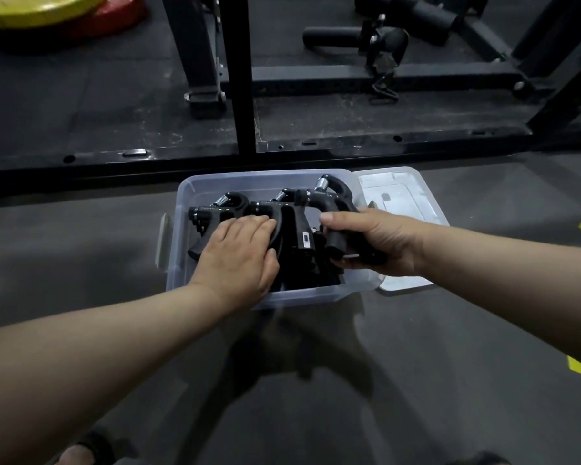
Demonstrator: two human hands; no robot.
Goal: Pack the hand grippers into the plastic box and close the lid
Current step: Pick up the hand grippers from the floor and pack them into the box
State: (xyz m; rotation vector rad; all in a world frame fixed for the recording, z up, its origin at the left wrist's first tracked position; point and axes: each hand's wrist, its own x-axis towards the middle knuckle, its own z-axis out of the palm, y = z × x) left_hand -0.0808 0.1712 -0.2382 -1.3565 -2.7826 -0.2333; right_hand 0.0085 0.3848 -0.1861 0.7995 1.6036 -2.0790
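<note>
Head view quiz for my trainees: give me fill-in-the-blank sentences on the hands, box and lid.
1. The right hand grips a ____.
2. The left hand presses flat on grippers inside the clear ____.
3. The lid lies on the floor, to the box's ____.

Missing words: hand gripper; plastic box; right.

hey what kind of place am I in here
Most likely a gym: yellow and red weight plates lie on dark rubber flooring, beside a black steel rack frame with padded rollers.
</note>
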